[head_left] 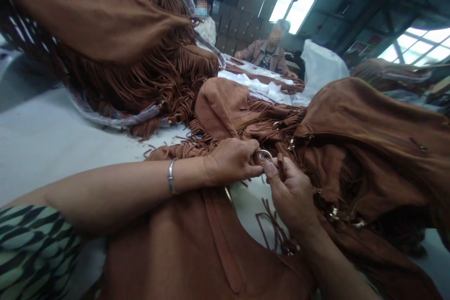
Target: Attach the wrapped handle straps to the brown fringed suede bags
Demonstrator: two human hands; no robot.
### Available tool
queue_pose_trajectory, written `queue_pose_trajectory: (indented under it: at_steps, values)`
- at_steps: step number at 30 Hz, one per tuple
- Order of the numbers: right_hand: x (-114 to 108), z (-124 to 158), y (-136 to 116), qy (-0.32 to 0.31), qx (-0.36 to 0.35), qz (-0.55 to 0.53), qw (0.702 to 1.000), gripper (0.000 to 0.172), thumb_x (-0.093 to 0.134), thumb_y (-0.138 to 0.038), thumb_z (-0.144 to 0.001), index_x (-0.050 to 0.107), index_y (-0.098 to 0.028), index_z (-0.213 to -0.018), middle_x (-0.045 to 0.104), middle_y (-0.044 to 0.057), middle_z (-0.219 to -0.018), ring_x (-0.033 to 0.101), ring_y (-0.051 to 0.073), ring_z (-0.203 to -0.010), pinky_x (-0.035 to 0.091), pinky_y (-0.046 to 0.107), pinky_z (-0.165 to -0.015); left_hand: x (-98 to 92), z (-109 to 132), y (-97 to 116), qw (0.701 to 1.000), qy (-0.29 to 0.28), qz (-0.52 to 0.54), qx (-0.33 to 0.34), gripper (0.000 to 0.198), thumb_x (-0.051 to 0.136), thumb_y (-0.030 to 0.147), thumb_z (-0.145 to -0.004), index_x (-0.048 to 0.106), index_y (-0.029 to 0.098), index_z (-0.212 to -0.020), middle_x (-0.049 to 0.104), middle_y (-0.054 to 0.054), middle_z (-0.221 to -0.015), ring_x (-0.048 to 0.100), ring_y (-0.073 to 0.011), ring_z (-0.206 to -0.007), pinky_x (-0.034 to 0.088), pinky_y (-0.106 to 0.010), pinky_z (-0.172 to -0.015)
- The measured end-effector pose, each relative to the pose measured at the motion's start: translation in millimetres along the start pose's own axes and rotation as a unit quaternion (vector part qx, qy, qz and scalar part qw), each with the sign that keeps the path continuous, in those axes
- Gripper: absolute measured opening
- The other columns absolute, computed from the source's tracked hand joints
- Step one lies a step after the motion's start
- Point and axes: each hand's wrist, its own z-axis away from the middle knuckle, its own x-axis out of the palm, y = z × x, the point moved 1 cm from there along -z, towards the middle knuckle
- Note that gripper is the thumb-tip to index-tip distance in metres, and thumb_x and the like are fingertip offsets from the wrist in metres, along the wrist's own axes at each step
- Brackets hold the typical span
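Observation:
Both my hands meet over a brown suede bag with a gold zip and a flat strap lying across it. A metal ring sits between them. My left hand, a silver bangle on its wrist, is closed with the fingers pinched at the ring's left side. Thumb and fingers of my right hand grip the ring from the right. A short brown strap end stands up by the right fingers. What lies inside the left fingers is hidden.
Fringed brown bags pile up at the left and right, with a hooded-looking brown piece ahead. Loose fringe strips lie on the pale table. Two people sit across the table, near white plastic and stacked cartons.

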Motion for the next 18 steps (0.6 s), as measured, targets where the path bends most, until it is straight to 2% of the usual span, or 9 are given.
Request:
queue_pose_trajectory:
  at_steps: [3,5,8,10,12,14,16,18]
  values:
    - [-5,-11,2,-0.056,0.007,-0.023,0.998,0.024,0.049,-0.038,-0.086,0.048,-0.019,-0.071,0.047,-0.001,-0.061,0.042,0.012,-0.056,0.032,0.027,-0.054,-1.2,0,1,0.999,-0.009,0.01,0.03,0.033,0.063,0.03,-0.076,0.057,0.016,-0.105,0.066,-0.001,-0.075,0.06,-0.0142,-0.065,0.041,-0.021,-0.057]
    - [-14,-23,5,-0.134,0.054,-0.116,0.983,0.024,0.053,-0.039,-0.083,0.048,-0.019,-0.071,0.042,-0.004,-0.057,0.037,0.01,-0.05,0.028,0.025,-0.048,-1.6,0,1,0.998,-0.014,0.015,0.058,0.028,0.062,0.025,-0.075,0.058,0.016,-0.101,0.065,0.0,-0.077,0.059,-0.0129,-0.066,0.041,-0.021,-0.058]
    - [-28,-39,8,-0.273,0.148,-0.239,0.92,0.029,0.063,-0.042,-0.077,0.047,-0.019,-0.07,0.035,-0.007,-0.052,0.028,0.007,-0.043,0.02,0.021,-0.041,-1.0,2,3,0.996,-0.019,0.014,0.088,0.012,0.06,0.023,-0.076,0.058,0.015,-0.084,0.064,0.0,-0.073,0.057,-0.0112,-0.063,0.039,-0.02,-0.057]
    - [-34,-46,8,-0.334,0.181,-0.255,0.889,0.033,0.069,-0.043,-0.073,0.048,-0.018,-0.07,0.036,-0.008,-0.052,0.026,0.005,-0.042,0.017,0.019,-0.039,0.7,4,4,0.996,-0.026,-0.005,0.087,0.012,0.059,0.027,-0.079,0.056,0.015,-0.081,0.063,-0.001,-0.076,0.057,-0.0121,-0.065,0.039,-0.021,-0.058]
    - [-36,-47,7,-0.334,0.183,-0.241,0.893,0.036,0.072,-0.045,-0.07,0.05,-0.016,-0.069,0.039,-0.007,-0.052,0.028,0.004,-0.042,0.018,0.019,-0.039,3.2,4,4,0.996,-0.038,-0.034,0.069,0.02,0.056,0.036,-0.083,0.056,0.016,-0.086,0.064,-0.002,-0.081,0.059,-0.0154,-0.072,0.041,-0.024,-0.061]
    - [-34,-42,11,-0.3,0.182,-0.23,0.908,0.039,0.074,-0.046,-0.068,0.05,-0.016,-0.067,0.041,-0.006,-0.051,0.031,0.005,-0.042,0.02,0.019,-0.04,5.1,4,5,0.995,-0.062,-0.061,0.047,0.028,0.053,0.043,-0.086,0.057,0.017,-0.093,0.064,-0.004,-0.087,0.06,-0.0193,-0.079,0.043,-0.027,-0.065]
    - [-30,-32,18,-0.262,0.188,-0.248,0.913,0.039,0.073,-0.049,-0.07,0.052,-0.016,-0.067,0.042,-0.006,-0.05,0.031,0.005,-0.041,0.019,0.019,-0.04,5.8,5,6,0.992,-0.098,-0.069,0.04,0.028,0.051,0.044,-0.087,0.057,0.018,-0.097,0.063,-0.004,-0.091,0.06,-0.0204,-0.083,0.044,-0.029,-0.068]
    - [-25,-19,27,-0.234,0.19,-0.299,0.905,0.04,0.067,-0.053,-0.075,0.054,-0.016,-0.069,0.044,-0.005,-0.049,0.029,0.004,-0.039,0.016,0.02,-0.038,5.2,6,8,0.988,-0.133,-0.062,0.046,0.023,0.05,0.039,-0.088,0.057,0.019,-0.098,0.062,-0.003,-0.093,0.059,-0.0193,-0.085,0.045,-0.03,-0.071]
